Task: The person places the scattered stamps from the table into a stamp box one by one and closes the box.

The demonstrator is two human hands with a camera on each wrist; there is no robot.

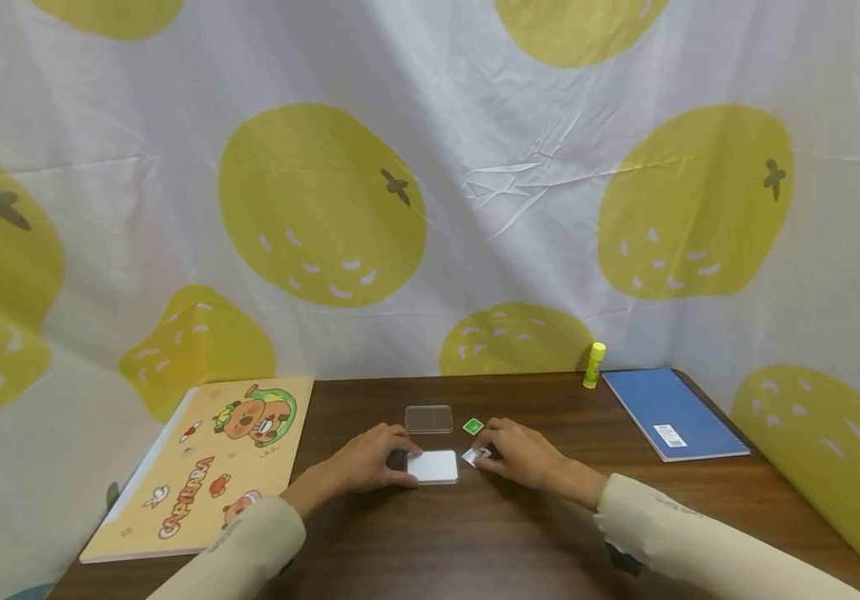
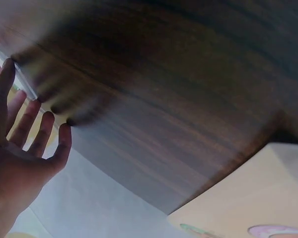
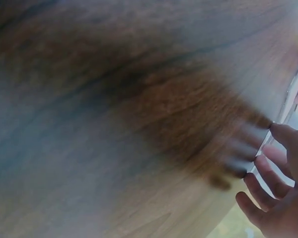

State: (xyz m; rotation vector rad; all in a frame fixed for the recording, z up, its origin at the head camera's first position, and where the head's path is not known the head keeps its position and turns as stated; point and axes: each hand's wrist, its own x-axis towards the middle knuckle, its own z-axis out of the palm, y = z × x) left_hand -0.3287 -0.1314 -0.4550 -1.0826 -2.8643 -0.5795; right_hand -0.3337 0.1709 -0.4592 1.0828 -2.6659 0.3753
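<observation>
In the head view my left hand (image 1: pixel 372 460) grips the left end of a white rectangular box (image 1: pixel 434 467) lying on the table, thumb at its near edge and fingers at its far side. To the right of the box, my right hand (image 1: pixel 522 455) pinches a small white printed card (image 1: pixel 472 457) close over the tabletop; its print is partly hidden by the fingers. A small green card with a white border (image 1: pixel 472 427) lies just beyond that hand. Past the box sits a clear plastic lid (image 1: pixel 428 419). Both wrist views catch the hands at the frame edge.
A yellow capybara drawing pad (image 1: pixel 250 467) lies at the left on the dark wood table (image 1: pixel 430 550). Back right, a yellow-green glue stick (image 1: pixel 593 367) stands upright beside a blue notebook (image 1: pixel 673 417). A fruit-patterned curtain (image 1: pixel 460 208) hangs behind the table.
</observation>
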